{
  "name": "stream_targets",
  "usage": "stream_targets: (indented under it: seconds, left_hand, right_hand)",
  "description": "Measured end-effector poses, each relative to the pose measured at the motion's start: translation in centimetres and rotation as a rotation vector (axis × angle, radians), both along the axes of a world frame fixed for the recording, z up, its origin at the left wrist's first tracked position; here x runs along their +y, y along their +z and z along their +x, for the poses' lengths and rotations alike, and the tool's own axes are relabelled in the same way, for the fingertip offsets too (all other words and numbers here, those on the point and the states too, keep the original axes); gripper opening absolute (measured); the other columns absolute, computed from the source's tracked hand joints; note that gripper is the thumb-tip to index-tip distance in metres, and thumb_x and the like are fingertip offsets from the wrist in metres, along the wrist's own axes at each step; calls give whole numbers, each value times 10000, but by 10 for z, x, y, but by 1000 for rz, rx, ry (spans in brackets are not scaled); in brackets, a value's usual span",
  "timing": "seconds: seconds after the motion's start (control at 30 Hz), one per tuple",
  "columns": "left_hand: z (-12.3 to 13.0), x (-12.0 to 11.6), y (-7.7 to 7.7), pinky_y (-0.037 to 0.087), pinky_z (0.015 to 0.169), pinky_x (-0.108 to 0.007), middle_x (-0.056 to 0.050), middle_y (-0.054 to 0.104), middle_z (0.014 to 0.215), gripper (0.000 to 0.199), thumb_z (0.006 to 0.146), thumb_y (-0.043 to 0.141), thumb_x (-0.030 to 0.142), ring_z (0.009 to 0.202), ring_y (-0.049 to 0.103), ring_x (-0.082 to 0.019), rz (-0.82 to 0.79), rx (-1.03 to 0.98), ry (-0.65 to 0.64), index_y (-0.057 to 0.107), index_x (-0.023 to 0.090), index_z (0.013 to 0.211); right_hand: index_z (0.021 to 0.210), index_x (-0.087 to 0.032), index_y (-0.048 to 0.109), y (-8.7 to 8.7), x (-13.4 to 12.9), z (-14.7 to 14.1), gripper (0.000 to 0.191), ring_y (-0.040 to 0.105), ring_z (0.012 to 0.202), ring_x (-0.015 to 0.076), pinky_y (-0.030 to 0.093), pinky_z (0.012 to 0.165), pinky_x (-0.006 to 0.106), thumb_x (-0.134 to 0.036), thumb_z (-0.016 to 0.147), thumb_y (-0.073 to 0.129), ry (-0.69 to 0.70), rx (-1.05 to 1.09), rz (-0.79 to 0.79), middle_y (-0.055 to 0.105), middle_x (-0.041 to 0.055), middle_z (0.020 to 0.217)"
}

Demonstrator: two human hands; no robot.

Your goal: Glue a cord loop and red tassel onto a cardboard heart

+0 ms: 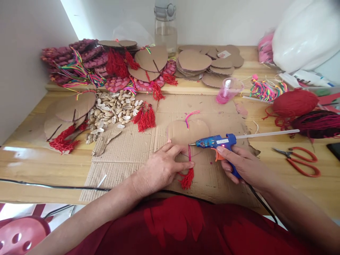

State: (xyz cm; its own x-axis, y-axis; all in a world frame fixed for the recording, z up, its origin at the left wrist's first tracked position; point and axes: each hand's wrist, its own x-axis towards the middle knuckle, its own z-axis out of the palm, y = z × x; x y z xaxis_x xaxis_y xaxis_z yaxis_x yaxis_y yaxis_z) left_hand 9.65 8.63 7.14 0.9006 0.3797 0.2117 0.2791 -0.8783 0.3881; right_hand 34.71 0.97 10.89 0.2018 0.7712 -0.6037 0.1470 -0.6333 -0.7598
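A rounded cardboard cutout lies flat in front of me, with a pink and purple cord loop at its top. My left hand rests over its lower left edge. That hand's thumb presses on the cord of a red tassel, which hangs below the cutout. In my right hand is a blue hot glue gun, with a finger at its orange trigger. Its metal nozzle points left, at the top of the tassel's cord on the cutout. A long clear glue stick sticks out of its back.
Peanut shells and loose red tassels lie left. Cardboard cutouts are stacked behind, near a water bottle and a pink cup. Orange-handled scissors and red yarn lie right. A black cable crosses the front.
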Motion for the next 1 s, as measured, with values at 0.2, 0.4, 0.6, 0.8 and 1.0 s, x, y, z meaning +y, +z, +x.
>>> stream_targets:
  seconds: [0.2,0.4,0.6,0.8,1.0]
  left_hand:
    - [0,0,-1,462,1096,-524,-91,563,1282,403,922,565,103,1172,572,-230,2,-10,8,714,305,1237]
    - [0,-1,-2,502,1050,-487,-82,579,1266,378,947,561,135,1130,577,-230,-3,-2,12,707,309,1249]
    - [1,0,1,511,1036,-485,-86,595,1224,377,954,540,127,1109,581,-231,2,4,10,712,297,1244]
    - [0,-1,0,515,1026,-482,-81,592,1236,371,965,534,141,1104,580,-228,-2,14,17,711,309,1244]
    - [0,0,-1,536,990,-453,-80,606,1224,365,959,546,141,1093,579,-229,6,-11,17,724,315,1227]
  right_hand:
    - [768,-235,456,0,2,0,430,404,322,75,248,341,201,-629,838,612,-28,26,40,467,-80,517]
    - [779,-234,467,8,-5,0,436,400,320,73,232,338,209,-643,856,597,23,-16,38,466,-83,521]
    - [728,-234,453,2,-3,4,457,417,316,69,282,343,216,-649,855,597,57,-36,55,479,-82,524]
    - [697,-232,444,1,1,4,456,450,318,74,318,347,222,-627,897,552,112,-117,63,488,-76,527]
    - [700,-223,463,5,0,3,487,462,340,77,341,370,219,-658,906,539,143,-199,155,484,-72,508]
